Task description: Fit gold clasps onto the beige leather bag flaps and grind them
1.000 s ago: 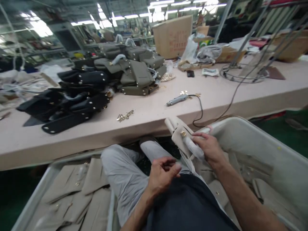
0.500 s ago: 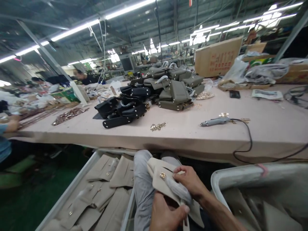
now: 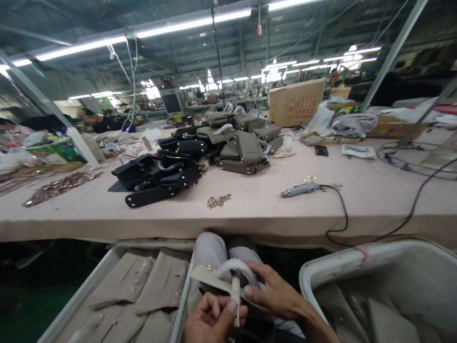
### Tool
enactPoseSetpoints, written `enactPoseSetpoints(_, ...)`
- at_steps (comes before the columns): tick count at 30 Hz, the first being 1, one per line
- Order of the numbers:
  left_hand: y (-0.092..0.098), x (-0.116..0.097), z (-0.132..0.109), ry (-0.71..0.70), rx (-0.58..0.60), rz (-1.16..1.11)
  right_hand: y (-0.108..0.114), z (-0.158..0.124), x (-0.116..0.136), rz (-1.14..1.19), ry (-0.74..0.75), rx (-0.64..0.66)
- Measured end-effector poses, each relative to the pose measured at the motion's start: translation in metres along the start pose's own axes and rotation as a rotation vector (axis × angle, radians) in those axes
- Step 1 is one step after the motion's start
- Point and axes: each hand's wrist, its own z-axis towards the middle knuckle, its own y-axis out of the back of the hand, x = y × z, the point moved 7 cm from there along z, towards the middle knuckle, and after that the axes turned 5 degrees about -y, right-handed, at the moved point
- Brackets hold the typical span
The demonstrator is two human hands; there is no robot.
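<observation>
Over my lap lies a beige bag piece (image 3: 204, 275) with a small gold fitting on its flap. Its curved handle (image 3: 232, 263), wrapped in clear plastic, arches up from it. My left hand (image 3: 214, 317) pinches a narrow light strap (image 3: 235, 295) between thumb and fingers, the strap end pointing down. From the right, my right hand (image 3: 274, 291) grips the bag piece by the handle, thumb and fingers closed around that side. Part of the bag's lower side is dark and hidden by my hands.
A left bin (image 3: 178, 309) and a right bin (image 3: 305, 276) hold beige bag pieces. On the table (image 3: 250, 207) are black bags (image 3: 160, 178), olive bags (image 3: 239, 152), gold metal fittings (image 3: 218, 201) and a corded electric screwdriver (image 3: 300, 189). Behind stands a cardboard box (image 3: 296, 102).
The bag piece has been turned, so its handle now arches upward. My left hand has moved left and now pinches the strap; my right hand has shifted to the handle side. The view has swung right.
</observation>
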Motion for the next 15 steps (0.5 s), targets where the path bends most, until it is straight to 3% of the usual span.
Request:
enactPoseSetpoints(5,-0.038,0.008,0.014,-0.007,0.197,-0.053,0.028,-0.003,-0.041,0.006,-0.074,-0.162)
enactPoseSetpoints(9,-0.056,0.012,0.02,0.032,0.257,-0.081,0.038,-0.007,-0.077,0.101,-0.145,-0.145)
enactPoseSetpoints(11,-0.062,0.006,0.02,0.017,0.275,-0.107,0.035,-0.015,-0.073,0.234,-0.124,-0.054)
enactPoseSetpoints(15,-0.071,-0.006,0.021,-0.034,0.311,-0.082,0.021,-0.036,-0.038,0.53,0.001,0.175)
